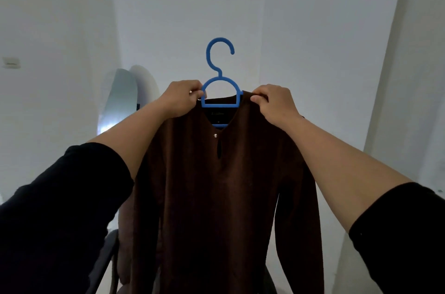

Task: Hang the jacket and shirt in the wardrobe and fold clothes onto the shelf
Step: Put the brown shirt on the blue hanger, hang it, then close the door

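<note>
A dark brown long-sleeved shirt (224, 197) hangs on a blue plastic hanger (220, 77), held up in front of me at arm's length. The hanger's hook points up and curls to the right, free of any rail. My left hand (183, 98) pinches the shirt's left shoulder at the hanger's end. My right hand (274, 103) pinches the right shoulder seam by the collar. The shirt's sleeves droop at both sides. Its lower part runs out of view at the bottom.
White walls (301, 29) surround me, with a tall white panel (409, 77) at the right. An oval mirror (118, 101) leans at the left behind my arm. A dark chair (108, 257) with another brownish garment over it stands low at the left.
</note>
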{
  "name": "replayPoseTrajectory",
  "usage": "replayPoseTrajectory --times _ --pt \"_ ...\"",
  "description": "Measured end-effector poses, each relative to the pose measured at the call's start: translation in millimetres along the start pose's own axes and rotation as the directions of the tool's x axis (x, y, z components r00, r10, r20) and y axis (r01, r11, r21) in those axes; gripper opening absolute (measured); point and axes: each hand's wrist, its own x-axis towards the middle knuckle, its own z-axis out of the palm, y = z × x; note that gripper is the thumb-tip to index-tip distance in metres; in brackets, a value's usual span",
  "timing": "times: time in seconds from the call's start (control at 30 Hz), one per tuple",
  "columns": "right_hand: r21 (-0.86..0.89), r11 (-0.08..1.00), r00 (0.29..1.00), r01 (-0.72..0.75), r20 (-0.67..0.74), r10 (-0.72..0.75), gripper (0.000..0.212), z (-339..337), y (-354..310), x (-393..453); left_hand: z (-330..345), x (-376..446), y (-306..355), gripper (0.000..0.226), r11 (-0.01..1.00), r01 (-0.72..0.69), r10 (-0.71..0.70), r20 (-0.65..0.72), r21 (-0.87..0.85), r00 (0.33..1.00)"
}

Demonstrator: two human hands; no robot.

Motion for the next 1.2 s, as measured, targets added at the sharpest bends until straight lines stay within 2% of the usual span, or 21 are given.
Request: replayPoseTrajectory --times 0.13,0.23,0.33,0.5,0.53,0.6,0.7,0.77,0.87,1.03,1.2 --pt "-0.075 0.995 0.995 -0.060 -0.081 0.054 0.022 -19 24 -6 15 12 12 0.022 0.998 -0.047 0.044 -0.084 -0.032 0.996" --pt "-0.081 0.987 0.981 -0.137 -0.145 0.125 0.021 -35 41 -11 24 22 26 0.024 0.992 -0.093 0.088 -0.060 -0.081 0.994" --pt "-0.092 0.977 0.967 -0.191 -0.191 0.171 0.021 -58 61 -17 36 31 44 0.025 0.991 -0.126 0.123 -0.050 -0.053 0.991" --pt "-0.095 0.973 0.933 -0.208 -0.318 0.169 0.018 -97 91 -32 64 47 91 0.025 0.982 -0.134 0.117 -0.131 -0.132 0.984" --pt "-0.132 0.970 0.926 -0.205 -0.346 0.148 0.024 -105 98 -37 70 52 102 0.024 0.981 -0.131 0.111 -0.137 -0.146 0.984" --pt "-0.322 0.926 0.928 -0.198 -0.367 0.071 0.046 -123 111 -47 80 61 125 0.025 0.977 -0.128 0.106 -0.129 -0.172 0.986" --pt "-0.545 0.828 0.952 -0.133 -0.301 -0.046 0.080 -148 124 -65 95 72 167 0.025 0.971 -0.153 0.137 -0.101 -0.182 0.985" --pt "-0.626 0.768 0.974 -0.133 -0.225 -0.015 0.094 -160 134 -78 104 74 202 0.026 0.962 -0.190 0.177 -0.083 -0.193 0.981" --pt "-0.731 0.658 0.983 -0.182 -0.148 0.108 0.102 -180 153 -95 118 76 254 0.026 0.940 -0.249 0.239 -0.073 -0.233 0.968" --pt "-0.787 0.538 0.954 -0.300 -0.249 0.168 0.097 -229 189 -120 140 71 328 0.027 0.885 -0.344 0.338 -0.075 -0.313 0.938" --pt "-0.812 0.481 0.931 -0.330 -0.364 0.024 0.072 -287 228 -146 165 59 391 0.029 0.808 -0.435 0.426 -0.116 -0.397 0.897"
